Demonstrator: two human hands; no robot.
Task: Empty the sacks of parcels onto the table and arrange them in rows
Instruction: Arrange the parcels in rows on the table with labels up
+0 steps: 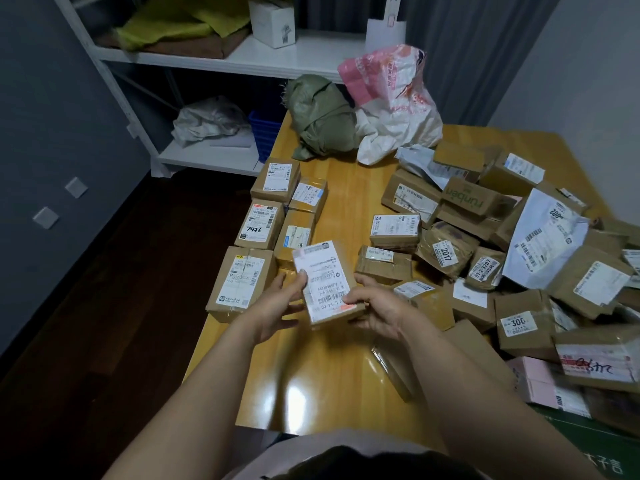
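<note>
Parcel (327, 282) label-up, long axis pointing away and slightly left, left hand (277, 306) and right hand (377, 310) gripping its sides

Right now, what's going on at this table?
A person holds a small labelled parcel with the left hand and the right hand, above the wooden table. Along the table's left edge, five parcels already lie in two neat lines. A loose pile of unsorted parcels covers the right side. A green sack and a white and pink sack lie crumpled at the far end.
</note>
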